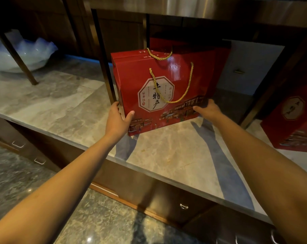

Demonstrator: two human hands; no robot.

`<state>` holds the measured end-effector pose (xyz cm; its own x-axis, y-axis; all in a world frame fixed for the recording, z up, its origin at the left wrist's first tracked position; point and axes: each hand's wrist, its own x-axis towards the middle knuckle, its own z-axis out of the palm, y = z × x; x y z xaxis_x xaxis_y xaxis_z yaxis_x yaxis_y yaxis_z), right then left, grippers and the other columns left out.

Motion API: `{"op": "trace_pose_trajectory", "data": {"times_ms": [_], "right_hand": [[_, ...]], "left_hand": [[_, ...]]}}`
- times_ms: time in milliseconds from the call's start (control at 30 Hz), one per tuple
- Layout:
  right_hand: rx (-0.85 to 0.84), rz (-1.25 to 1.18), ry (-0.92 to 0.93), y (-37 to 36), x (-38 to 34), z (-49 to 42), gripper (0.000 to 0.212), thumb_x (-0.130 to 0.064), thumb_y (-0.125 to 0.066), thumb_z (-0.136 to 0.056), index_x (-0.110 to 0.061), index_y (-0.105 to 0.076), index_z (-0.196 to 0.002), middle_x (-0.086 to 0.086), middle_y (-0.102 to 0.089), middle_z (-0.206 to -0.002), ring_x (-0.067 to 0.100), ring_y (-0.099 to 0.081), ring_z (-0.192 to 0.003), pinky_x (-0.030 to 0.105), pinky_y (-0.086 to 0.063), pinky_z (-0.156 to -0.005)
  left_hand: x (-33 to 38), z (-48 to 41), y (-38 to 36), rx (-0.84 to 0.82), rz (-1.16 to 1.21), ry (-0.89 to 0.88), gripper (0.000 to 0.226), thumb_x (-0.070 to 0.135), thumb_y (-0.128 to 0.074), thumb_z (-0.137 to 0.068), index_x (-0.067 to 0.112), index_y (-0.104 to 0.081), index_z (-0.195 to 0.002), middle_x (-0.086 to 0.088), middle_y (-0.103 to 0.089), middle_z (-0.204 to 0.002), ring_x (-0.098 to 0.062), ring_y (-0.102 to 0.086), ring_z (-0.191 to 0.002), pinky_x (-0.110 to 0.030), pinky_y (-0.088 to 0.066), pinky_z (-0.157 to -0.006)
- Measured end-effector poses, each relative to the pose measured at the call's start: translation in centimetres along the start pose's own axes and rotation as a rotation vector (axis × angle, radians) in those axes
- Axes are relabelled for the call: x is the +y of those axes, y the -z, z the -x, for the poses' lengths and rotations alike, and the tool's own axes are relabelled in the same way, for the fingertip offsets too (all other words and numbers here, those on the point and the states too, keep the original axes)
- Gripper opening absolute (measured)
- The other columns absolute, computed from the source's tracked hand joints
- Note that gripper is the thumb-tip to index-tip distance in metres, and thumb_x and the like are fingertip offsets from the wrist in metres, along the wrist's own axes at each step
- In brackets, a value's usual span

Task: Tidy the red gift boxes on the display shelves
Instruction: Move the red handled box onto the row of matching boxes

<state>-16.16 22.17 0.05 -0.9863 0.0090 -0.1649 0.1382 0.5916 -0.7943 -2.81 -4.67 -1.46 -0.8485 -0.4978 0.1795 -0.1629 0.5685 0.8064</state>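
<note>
A red gift box [166, 76] with gold rope handles and an octagonal label stands upright on the marble shelf [175, 152]. My left hand [116, 120] grips its lower left corner, thumb on the front face. My right hand [208, 109] holds its lower right edge. Behind it, further back, stands another red box [223, 55], partly hidden. A third red box [291, 120] with the same label stands at the right edge, in the neighbouring bay.
Dark metal uprights [105, 64] divide the shelf into bays. A pale blue glass bowl [24, 53] sits at the far left. A white box [247, 67] stands at the back right. Drawers with metal handles [184, 206] run below the shelf edge.
</note>
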Motion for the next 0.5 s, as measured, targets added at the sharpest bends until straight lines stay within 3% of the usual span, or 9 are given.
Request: {"op": "trace_pose_trajectory", "data": {"times_ms": [100,233,367,500], "right_hand": [[-0.002,-0.078,0.032,-0.5,-0.2,-0.8,0.061,-0.023,-0.064,-0.086,-0.006,-0.037,-0.138,0.013,-0.048,-0.141,0.031,-0.045,-0.132,0.04,-0.038,-0.106],[0.017,-0.193,0.039,-1.1,-0.2,-1.3,0.064,-0.023,-0.065,-0.085,-0.007,-0.036,-0.139,0.012,-0.045,-0.143,0.029,-0.044,-0.133,0.035,-0.04,-0.102],[0.098,-0.103,0.019,-1.9,0.7,-0.9,0.07,-0.035,-0.065,-0.083,-0.009,-0.034,-0.14,0.013,-0.03,-0.147,0.033,-0.037,-0.135,0.045,-0.037,-0.11],[0.146,-0.094,0.012,-2.1,1.0,-0.6,0.071,-0.035,-0.068,-0.081,-0.007,-0.036,-0.137,0.014,-0.033,-0.145,0.034,-0.041,-0.132,0.046,-0.039,-0.108]], "left_hand": [[-0.6,0.1,-0.5,-0.013,0.086,-0.084,0.059,0.035,-0.055,-0.09,0.016,-0.033,-0.141,-0.007,-0.052,-0.138,-0.02,-0.053,-0.121,-0.034,-0.048,-0.094],[-0.9,0.1,-0.8,-0.025,0.142,-0.109,0.054,0.028,-0.049,-0.094,0.019,-0.03,-0.144,-0.004,-0.055,-0.136,-0.005,-0.05,-0.109,-0.014,-0.043,-0.081],[-1.6,0.0,-0.4,-0.057,0.17,-0.118,0.056,0.026,-0.047,-0.095,0.018,-0.027,-0.147,-0.002,-0.053,-0.139,-0.007,-0.051,-0.113,0.005,-0.04,-0.07],[-1.9,0.1,-0.2,-0.054,0.19,-0.117,0.057,0.028,-0.048,-0.095,0.018,-0.027,-0.147,-0.001,-0.052,-0.139,-0.006,-0.05,-0.11,0.009,-0.037,-0.067]]}}
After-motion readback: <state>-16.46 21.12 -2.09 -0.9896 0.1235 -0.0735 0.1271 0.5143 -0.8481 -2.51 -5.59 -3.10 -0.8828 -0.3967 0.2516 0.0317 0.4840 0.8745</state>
